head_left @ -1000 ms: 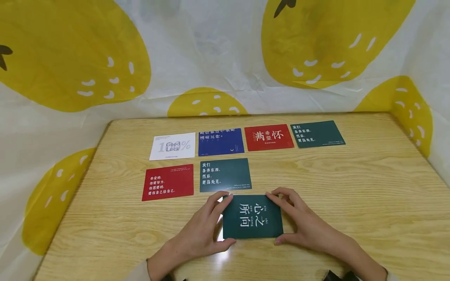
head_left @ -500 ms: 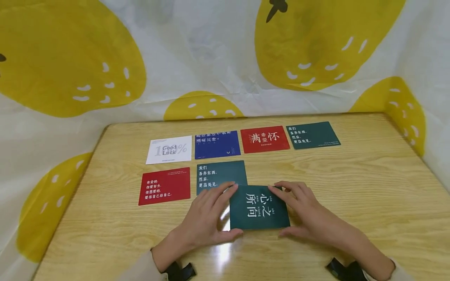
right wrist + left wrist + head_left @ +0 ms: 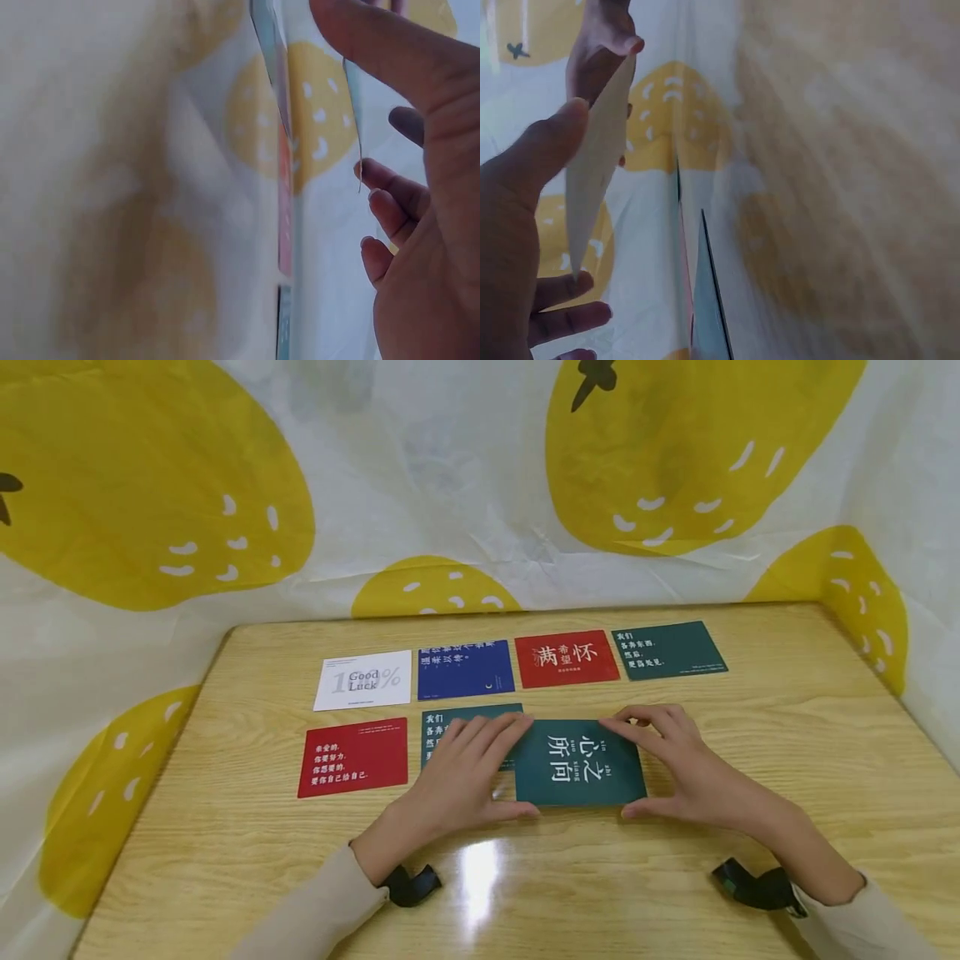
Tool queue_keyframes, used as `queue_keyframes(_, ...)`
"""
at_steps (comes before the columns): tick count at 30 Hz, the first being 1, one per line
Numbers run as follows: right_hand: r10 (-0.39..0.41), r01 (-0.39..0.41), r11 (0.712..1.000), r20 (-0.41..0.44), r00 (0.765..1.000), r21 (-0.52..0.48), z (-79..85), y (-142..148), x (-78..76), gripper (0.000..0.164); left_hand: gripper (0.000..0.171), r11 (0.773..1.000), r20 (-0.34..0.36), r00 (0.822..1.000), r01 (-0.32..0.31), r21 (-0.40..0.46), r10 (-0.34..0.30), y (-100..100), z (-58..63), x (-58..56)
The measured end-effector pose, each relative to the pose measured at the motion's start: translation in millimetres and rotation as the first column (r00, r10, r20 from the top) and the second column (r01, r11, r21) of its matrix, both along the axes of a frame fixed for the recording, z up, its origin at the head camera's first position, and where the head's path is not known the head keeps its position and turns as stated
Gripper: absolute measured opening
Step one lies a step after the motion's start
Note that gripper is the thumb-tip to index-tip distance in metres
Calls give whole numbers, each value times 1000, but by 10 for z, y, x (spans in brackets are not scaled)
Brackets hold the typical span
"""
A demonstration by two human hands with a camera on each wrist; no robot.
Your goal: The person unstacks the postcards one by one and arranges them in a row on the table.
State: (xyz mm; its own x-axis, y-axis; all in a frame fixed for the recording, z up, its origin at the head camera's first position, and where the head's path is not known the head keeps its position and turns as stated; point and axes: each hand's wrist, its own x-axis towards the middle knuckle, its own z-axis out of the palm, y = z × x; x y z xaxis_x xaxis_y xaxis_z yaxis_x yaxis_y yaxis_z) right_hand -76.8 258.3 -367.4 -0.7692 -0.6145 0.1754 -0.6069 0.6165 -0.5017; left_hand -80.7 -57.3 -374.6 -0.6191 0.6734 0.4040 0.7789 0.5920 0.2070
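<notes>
Both hands hold one dark green card point(image 3: 579, 789) with white characters turned sideways. My left hand point(image 3: 465, 768) grips its left edge, thumb at the near corner and fingers at the far corner; my right hand point(image 3: 697, 777) grips the right edge likewise. In the left wrist view the card's pale back point(image 3: 600, 165) shows, raised off the table. The right wrist view catches its thin edge point(image 3: 355, 112) between thumb and fingers. Another green card point(image 3: 472, 714) lies on the table, partly hidden by my left hand. Left of it is a red card point(image 3: 352, 758).
A back row holds a white "Good Luck" card point(image 3: 363, 680), a blue card point(image 3: 465, 670), a red card point(image 3: 567, 658) and a green card point(image 3: 670, 650). The wooden table point(image 3: 225, 860) ends at a lemon-print cloth point(image 3: 450, 468) behind.
Both hands have carried the green card away from the body and to the right. My left hand now covers part of the green card lying in the front row.
</notes>
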Motion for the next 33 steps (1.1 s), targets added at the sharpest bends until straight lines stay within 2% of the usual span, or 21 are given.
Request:
queue_keyframes(8,8,-8,1000,-10,1000,1,-39,161,-229,101,99,989,59,996,-62,-135,71,177,-33,-140)
queue_keyframes(15,18,-18,1000,29,999,-4,-88,247,-354,88,97,978,77,992,-86,-188,102,304,-75,-281)
queue_keyframes(21,3,-5,999,49,999,36,-102,297,-463,79,96,964,104,983,-124,-235,151,382,-122,-379)
queue_keyframes(28,9,-11,999,63,998,38,-138,317,-585,75,96,942,112,970,-175,-286,214,440,-130,-456)
queue_keyframes(33,15,-18,999,77,997,43,-171,318,-631,74,92,924,121,964,-186,-334,238,467,-141,-489)
